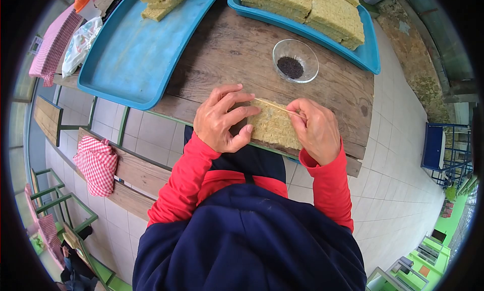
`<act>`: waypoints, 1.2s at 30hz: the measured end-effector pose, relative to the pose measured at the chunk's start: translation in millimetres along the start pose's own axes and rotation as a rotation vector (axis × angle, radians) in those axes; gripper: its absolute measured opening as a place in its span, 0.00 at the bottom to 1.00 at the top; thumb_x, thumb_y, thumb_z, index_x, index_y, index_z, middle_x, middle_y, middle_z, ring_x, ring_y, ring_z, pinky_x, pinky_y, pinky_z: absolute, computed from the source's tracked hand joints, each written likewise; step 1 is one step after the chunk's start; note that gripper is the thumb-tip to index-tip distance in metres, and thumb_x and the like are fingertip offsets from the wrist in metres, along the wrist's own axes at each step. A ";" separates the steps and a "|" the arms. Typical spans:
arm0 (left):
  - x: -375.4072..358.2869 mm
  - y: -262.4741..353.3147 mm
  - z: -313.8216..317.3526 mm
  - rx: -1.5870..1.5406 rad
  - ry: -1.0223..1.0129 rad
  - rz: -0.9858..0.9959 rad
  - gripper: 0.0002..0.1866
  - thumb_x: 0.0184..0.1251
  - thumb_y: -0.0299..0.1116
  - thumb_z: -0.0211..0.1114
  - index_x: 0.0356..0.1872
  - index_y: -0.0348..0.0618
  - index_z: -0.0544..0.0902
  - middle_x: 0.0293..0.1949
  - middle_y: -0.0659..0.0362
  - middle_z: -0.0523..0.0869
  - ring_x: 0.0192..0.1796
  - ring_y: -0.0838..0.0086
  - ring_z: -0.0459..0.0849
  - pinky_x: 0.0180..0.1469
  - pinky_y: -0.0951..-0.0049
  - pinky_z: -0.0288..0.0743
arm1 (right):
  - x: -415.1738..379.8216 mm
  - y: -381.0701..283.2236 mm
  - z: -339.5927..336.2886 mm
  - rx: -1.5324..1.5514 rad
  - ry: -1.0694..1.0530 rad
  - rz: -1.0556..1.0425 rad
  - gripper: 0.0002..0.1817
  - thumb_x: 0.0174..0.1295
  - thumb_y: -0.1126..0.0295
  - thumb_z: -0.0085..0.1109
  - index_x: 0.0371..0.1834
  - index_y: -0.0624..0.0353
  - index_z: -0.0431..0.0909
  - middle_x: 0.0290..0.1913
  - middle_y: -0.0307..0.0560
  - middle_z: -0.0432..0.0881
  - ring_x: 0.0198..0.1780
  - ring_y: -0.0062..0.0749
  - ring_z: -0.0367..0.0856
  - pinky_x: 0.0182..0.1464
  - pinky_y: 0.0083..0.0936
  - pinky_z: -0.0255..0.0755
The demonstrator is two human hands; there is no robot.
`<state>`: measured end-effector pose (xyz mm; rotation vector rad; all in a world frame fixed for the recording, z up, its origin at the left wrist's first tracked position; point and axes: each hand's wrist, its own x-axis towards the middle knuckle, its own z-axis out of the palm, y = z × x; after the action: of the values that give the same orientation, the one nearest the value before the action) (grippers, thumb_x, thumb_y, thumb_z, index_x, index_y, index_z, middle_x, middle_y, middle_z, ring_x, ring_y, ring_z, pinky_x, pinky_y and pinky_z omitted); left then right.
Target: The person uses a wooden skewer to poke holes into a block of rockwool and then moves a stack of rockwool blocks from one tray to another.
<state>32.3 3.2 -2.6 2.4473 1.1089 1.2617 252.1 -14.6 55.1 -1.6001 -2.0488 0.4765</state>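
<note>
A yellowish fibrous block [275, 127] lies at the table's front edge, between my hands. My right hand [316, 130] pinches one end of a thin wooden stick [276, 106], which slants across the block's upper part. The stick's other end reaches the fingertips of my left hand [224, 120]. That hand has its fingers apart beside the block's left edge, with its thumb near the block. Beyond the block stands a clear glass bowl [308, 64] with small dark grains [290, 67] inside.
A blue tray [136, 54] at upper left carries some blocks [164, 1]. Another blue tray [372, 54] at upper right holds several stacked blocks [333, 19]. A plastic bag [81, 43] lies beyond the left tray. A checked cloth [96, 165] rests on a bench [138, 170].
</note>
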 end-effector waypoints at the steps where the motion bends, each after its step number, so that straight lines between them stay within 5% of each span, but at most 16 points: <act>1: -0.3 -0.3 0.1 0.000 0.000 0.000 0.17 0.51 0.44 0.60 0.35 0.48 0.89 0.44 0.57 0.87 0.54 0.55 0.80 0.54 0.60 0.77 | -0.1 -0.1 -0.5 0.010 0.000 0.002 0.04 0.55 0.76 0.59 0.34 0.59 0.79 0.30 0.51 0.82 0.32 0.50 0.82 0.34 0.39 0.73; 18: -1.9 -1.7 2.6 -0.032 0.067 0.004 0.07 0.46 0.36 0.65 0.27 0.50 0.84 0.32 0.65 0.85 0.43 0.65 0.83 0.40 0.67 0.80 | -7.9 -10.3 4.7 0.067 -0.054 0.025 0.02 0.58 0.75 0.60 0.33 0.59 0.78 0.30 0.51 0.82 0.30 0.48 0.82 0.31 0.38 0.73; 36: -2.0 0.3 1.1 -0.071 0.040 -0.021 0.10 0.48 0.36 0.63 0.28 0.42 0.86 0.32 0.58 0.87 0.43 0.57 0.83 0.47 0.63 0.78 | -22.0 9.5 -10.3 0.067 0.000 0.093 0.03 0.57 0.77 0.61 0.34 0.62 0.79 0.28 0.51 0.80 0.26 0.43 0.79 0.30 0.33 0.69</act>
<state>32.5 1.8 -4.4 2.3632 1.0777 1.3253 269.7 -33.8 54.6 -1.6605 -1.9443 0.5717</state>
